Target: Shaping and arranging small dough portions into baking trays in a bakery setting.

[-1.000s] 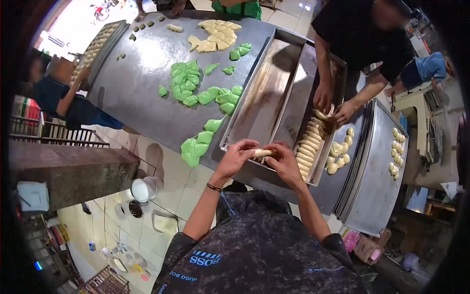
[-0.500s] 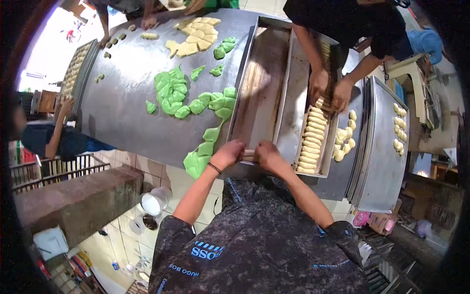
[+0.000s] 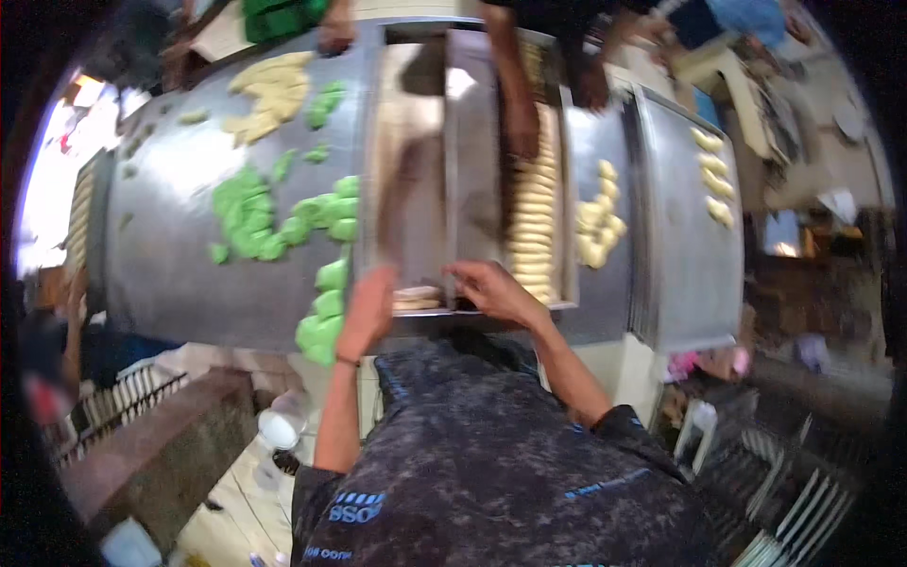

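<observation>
At near end of long metal baking tray (image 3: 416,170), left hand (image 3: 370,307) and right hand (image 3: 491,288) flank pale rolled dough piece (image 3: 417,299); grip unclear, blurred. Green dough lumps (image 3: 321,321) left of tray; pale dough row (image 3: 532,217) right.

Dark mottled shirt (image 3: 491,463) (blue stripes)

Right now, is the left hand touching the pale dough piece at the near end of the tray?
Cannot tell. In the head view the left hand lies right beside the pale dough piece, but blur hides any contact.
</observation>
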The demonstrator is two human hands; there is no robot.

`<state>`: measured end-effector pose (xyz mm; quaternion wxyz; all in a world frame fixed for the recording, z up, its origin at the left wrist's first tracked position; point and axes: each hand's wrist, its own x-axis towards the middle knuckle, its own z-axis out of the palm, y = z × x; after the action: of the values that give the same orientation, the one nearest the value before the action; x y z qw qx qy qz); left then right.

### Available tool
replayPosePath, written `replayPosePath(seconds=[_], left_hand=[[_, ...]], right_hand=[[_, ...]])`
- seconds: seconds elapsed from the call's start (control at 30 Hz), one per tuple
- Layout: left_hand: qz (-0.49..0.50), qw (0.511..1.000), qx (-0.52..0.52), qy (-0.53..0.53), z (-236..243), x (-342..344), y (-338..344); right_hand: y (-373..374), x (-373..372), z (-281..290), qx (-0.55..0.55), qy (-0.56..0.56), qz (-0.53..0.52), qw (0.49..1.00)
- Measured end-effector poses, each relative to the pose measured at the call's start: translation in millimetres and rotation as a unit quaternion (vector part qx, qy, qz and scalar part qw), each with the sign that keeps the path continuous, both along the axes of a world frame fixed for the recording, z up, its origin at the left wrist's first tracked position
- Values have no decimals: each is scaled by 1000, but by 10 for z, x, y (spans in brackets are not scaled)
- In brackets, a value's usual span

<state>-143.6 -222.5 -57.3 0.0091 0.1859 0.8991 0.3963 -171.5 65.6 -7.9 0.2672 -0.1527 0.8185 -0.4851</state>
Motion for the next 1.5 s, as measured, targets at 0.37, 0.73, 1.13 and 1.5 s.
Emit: replayPosePath(seconds=[0.37, 0.73, 1.13, 1.5], left_hand=[[110, 992, 21, -49, 814, 426, 989], [111, 990, 91, -1, 1086, 959, 2222], [208, 939, 250, -107, 949, 1878, 2407], [328, 916, 228, -46, 902, 2288, 2003]], right_hand=[[2312, 400, -988, 166, 153, -565, 793], [2590, 1677, -993, 177, 151, -392, 890], [2575, 1529, -1187, 372, 298, -208, 854], [2534, 1472, -1179, 340, 317, -75, 882]])
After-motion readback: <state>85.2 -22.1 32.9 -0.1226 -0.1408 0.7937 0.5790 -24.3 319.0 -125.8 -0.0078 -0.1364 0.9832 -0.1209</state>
